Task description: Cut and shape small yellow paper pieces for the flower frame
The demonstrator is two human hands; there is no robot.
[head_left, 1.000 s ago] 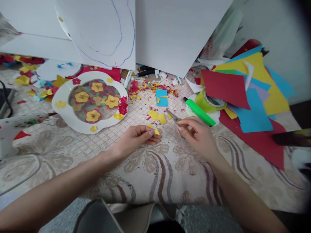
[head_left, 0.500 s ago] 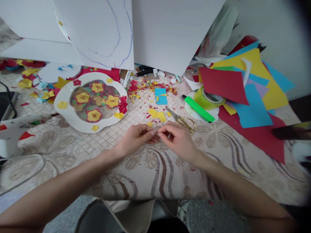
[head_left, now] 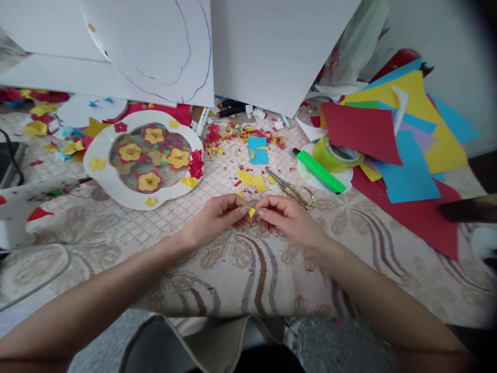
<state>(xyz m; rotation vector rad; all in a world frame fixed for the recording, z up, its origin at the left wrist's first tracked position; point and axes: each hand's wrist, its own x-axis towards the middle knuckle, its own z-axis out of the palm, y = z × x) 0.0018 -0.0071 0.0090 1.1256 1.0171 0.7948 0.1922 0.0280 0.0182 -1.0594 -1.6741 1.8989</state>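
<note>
My left hand (head_left: pixel 219 215) and my right hand (head_left: pixel 289 217) meet at the middle of the patterned cloth, fingertips pinched together on a small yellow paper piece (head_left: pixel 252 212). Gold-handled scissors (head_left: pixel 295 190) lie just beyond my right hand, not touched. More yellow paper scraps (head_left: pixel 252 181) lie a little farther out. To the left sits a white flower-shaped frame (head_left: pixel 112 178) filled with yellow and red paper flowers.
A green marker (head_left: pixel 319 171) and a roll of green tape (head_left: pixel 334 155) lie at the right, beside a pile of red, blue and yellow paper sheets (head_left: pixel 399 145). Large white boards (head_left: pixel 272 46) lean at the back. Paper cuttings (head_left: pixel 240 135) litter the cloth.
My right hand left the scissors lying on the cloth and came left to join my left hand on the yellow paper piece. My left hand barely moved.
</note>
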